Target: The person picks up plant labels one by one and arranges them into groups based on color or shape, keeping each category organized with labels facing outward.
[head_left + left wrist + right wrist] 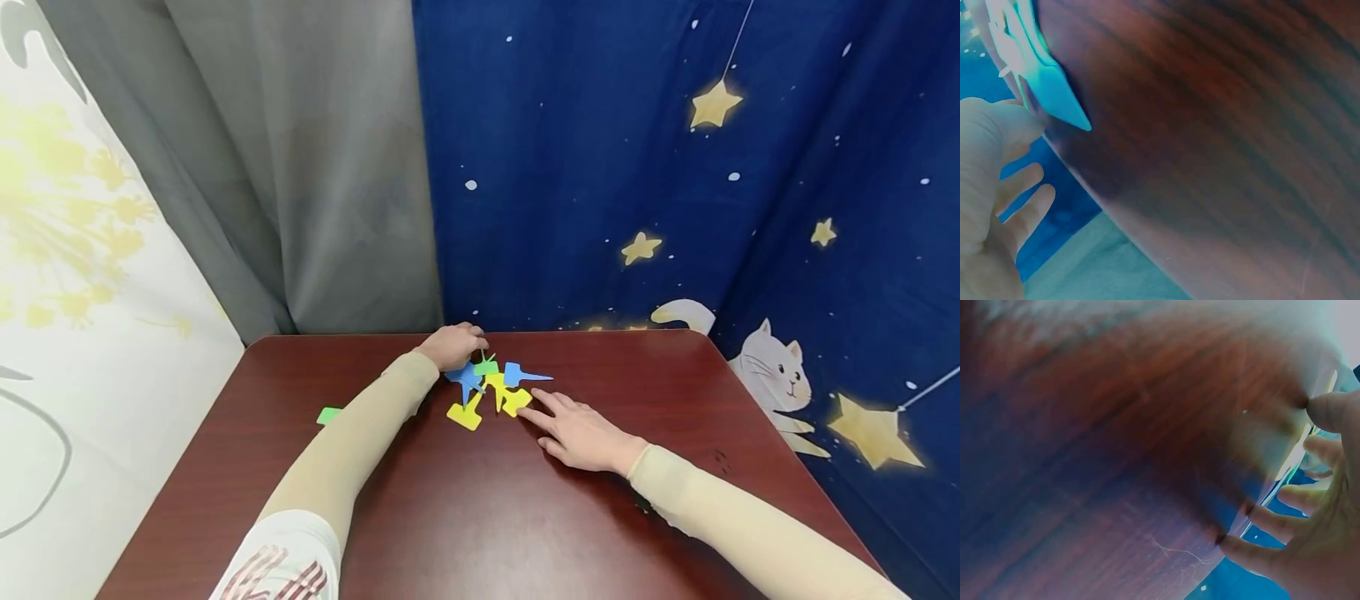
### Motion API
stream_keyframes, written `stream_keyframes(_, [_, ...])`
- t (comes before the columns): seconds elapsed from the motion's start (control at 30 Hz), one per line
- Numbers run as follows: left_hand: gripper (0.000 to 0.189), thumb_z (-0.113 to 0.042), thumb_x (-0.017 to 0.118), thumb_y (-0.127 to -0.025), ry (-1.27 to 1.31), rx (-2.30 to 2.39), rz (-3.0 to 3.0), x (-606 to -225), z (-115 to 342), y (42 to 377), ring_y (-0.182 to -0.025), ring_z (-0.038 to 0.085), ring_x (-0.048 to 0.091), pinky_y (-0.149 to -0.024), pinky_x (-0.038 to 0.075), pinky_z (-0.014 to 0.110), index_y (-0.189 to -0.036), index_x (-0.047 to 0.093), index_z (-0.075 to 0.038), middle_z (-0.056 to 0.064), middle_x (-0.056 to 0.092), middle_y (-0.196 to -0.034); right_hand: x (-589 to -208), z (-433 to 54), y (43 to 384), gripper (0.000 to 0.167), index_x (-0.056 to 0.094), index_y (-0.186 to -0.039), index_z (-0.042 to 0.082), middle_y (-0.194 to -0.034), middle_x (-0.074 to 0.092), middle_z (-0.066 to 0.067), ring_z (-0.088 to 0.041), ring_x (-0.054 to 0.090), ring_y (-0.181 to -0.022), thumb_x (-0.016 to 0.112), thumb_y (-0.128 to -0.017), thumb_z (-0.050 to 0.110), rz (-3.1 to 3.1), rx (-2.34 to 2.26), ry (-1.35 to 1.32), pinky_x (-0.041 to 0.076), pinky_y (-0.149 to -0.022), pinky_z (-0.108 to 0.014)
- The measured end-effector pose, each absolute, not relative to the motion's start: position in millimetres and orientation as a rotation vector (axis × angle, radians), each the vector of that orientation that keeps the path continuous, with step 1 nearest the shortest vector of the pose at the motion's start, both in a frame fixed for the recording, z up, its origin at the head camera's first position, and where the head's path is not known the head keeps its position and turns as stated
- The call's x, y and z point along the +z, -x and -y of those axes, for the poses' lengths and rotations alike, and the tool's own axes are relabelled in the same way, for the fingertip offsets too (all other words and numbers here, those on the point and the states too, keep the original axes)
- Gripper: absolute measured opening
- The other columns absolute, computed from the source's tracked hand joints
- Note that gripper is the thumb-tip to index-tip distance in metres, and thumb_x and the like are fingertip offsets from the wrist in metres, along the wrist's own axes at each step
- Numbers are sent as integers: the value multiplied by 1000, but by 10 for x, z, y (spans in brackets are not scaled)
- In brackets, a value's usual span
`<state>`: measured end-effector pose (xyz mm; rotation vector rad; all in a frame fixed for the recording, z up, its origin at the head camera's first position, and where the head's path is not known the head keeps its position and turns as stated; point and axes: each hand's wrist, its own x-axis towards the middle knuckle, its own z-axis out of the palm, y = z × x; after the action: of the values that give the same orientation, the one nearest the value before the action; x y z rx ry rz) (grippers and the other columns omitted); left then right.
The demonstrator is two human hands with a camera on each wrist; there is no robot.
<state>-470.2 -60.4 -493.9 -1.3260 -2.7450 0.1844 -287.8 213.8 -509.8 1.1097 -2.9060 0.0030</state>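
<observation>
T-shaped plastic plant labels lie in a loose pile near the table's far edge. At the pile's far left side, my left hand (453,346) pinches the thin stem of a green plant label (486,367) between thumb and fingertips. Blue plant labels (465,379) lie beneath and beside it; one appears close to the thumb in the left wrist view (1057,94). My right hand (583,432) rests with spread fingers on the table, its fingertips at a yellow plant label (517,403). Another yellow label (464,416) lies in front, and a blue label (513,374) points right.
A separate green label (328,415) lies to the left, partly behind the left forearm. The dark red-brown table (480,517) ends at a grey curtain (352,183) and a blue star-patterned curtain (570,183).
</observation>
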Motion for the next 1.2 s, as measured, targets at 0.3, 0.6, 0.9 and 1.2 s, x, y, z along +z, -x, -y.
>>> stream_keyframes(0.3, [30, -7, 62, -99, 1402, 261, 2656, -4954, 582, 4706, -115, 23, 58, -92, 53, 37, -119, 76, -25, 5, 63, -128, -5140, -2103, 2854, 57, 34, -159, 30, -162, 30, -9, -34, 34, -143, 48, -105, 42, 2968, -35, -1082, 41, -103, -62])
stream_keyframes(0.6, [22, -14, 61, -102, 1443, 401, 2535, -4912, 598, 4677, -98, 18, 59, -78, 52, 30, -110, 78, -24, -2, 67, -107, -5095, -2070, 2834, 57, 29, -160, 31, -163, 27, -10, -38, 30, -145, 44, -107, 42, 3038, -40, -1039, 37, -104, -66])
stream_keyframes(0.9, [23, -9, 62, -100, 1481, 396, 2457, -4847, 723, 4599, -86, 17, 60, -72, 51, 30, -104, 80, -23, -4, 70, -99, -5088, -2058, 2828, 56, 29, -160, 32, -163, 27, -11, -40, 31, -145, 44, -107, 40, 3040, -30, -1037, 38, -104, -67])
stream_keyframes(1.2, [21, -6, 64, -97, 1505, 325, 2421, -4740, 934, 4493, -82, 19, 61, -71, 52, 33, -97, 80, -20, -2, 70, -92, -5107, -2070, 2830, 57, 29, -161, 31, -163, 27, -11, -39, 31, -145, 44, -106, 41, 3024, -50, -1044, 39, -102, -67])
